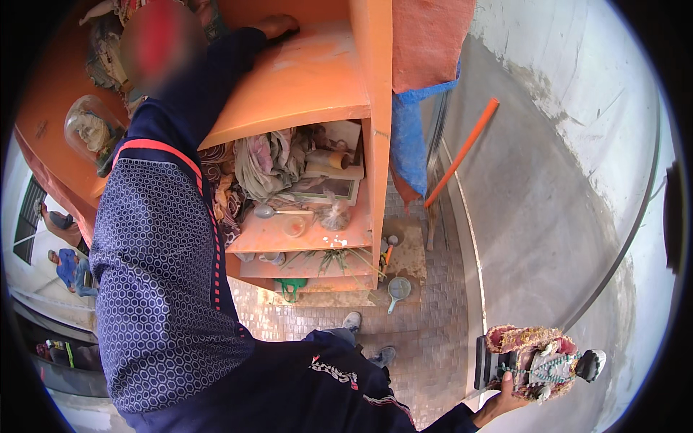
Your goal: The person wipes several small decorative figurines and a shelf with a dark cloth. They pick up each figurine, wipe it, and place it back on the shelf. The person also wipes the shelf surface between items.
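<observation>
My right hand (502, 404) is closed round a statuette (538, 364) at the lower right. The statuette lies sideways, its black base (487, 362) to the left and its dark-and-white head to the right. It wears red and gold trimmed cloth and turquoise beads. My left arm reaches up across the orange shelf unit (372, 72), and my left hand (278, 27) rests on its top board (310, 68). The fingers there are pressed together, with something dark beneath them that I cannot make out. Pale smears mark the board near that hand.
A clear dome (92, 133) with a pale figure inside stands left of my arm. Lower shelves hold crumpled cloth (267, 162), framed pictures (328, 189) and a spoon (265, 211). An orange pole (462, 151) leans by the wall. A strainer (398, 290) lies on the floor. A person (68, 270) sits far left.
</observation>
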